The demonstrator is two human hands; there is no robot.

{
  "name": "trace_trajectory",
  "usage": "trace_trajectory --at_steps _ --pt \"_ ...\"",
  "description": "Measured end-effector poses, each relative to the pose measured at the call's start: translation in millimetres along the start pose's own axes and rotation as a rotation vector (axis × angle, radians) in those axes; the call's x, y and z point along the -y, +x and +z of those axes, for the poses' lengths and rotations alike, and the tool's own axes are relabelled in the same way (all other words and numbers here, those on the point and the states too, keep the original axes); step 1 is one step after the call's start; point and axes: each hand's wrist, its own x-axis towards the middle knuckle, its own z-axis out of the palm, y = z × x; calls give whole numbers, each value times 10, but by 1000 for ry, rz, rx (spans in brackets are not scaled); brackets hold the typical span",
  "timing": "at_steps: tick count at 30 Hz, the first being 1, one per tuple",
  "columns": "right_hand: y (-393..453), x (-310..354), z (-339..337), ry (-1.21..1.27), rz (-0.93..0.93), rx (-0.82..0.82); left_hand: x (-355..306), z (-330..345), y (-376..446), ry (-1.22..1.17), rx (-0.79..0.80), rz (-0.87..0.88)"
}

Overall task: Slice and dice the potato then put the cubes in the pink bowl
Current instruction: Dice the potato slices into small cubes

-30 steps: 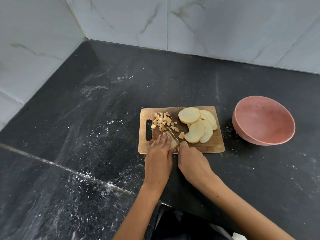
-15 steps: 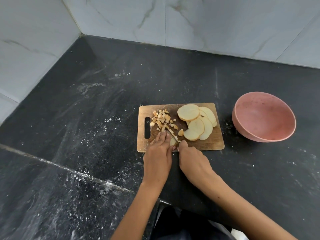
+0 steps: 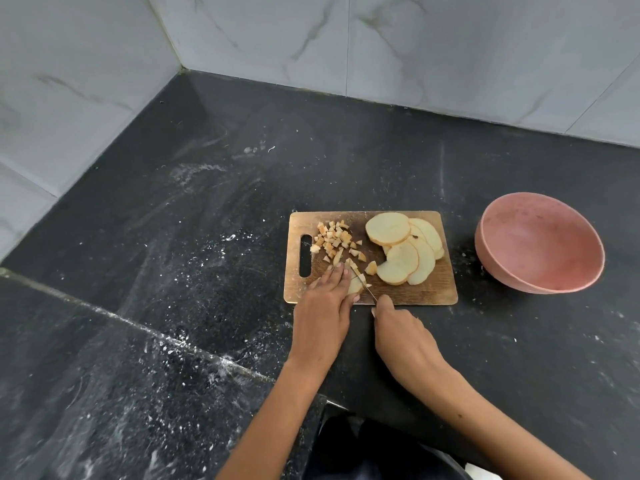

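A wooden cutting board (image 3: 429, 292) lies on the dark counter. Several round potato slices (image 3: 403, 247) overlap on its right half, and a heap of small potato cubes (image 3: 334, 239) sits at its upper left. My left hand (image 3: 323, 313) lies with straight fingers pressed on a potato piece (image 3: 355, 287) at the board's near edge. My right hand (image 3: 403, 336) grips a knife (image 3: 363, 284) whose thin blade slants up-left across that piece. The pink bowl (image 3: 540, 242) stands to the right of the board, with nothing in it.
White marble-tiled walls (image 3: 381, 46) close the counter at the back and left. White specks are scattered on the black counter (image 3: 207, 237), left of the board. A raised counter edge (image 3: 138, 327) runs diagonally at lower left.
The view has shifted, so board and bowl sit further right. My right hand has drawn the knife back a little toward the board's near edge; my left hand stays on the potato piece.
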Motion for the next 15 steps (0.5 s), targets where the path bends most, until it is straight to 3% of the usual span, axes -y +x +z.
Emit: trace_trajectory --at_steps 9,15 --pt "-280 -254 81 11 -18 13 -26 17 -13 -2 -18 -12" --pt "26 -217 -29 93 -41 -63 -15 15 -15 19 -36 20"
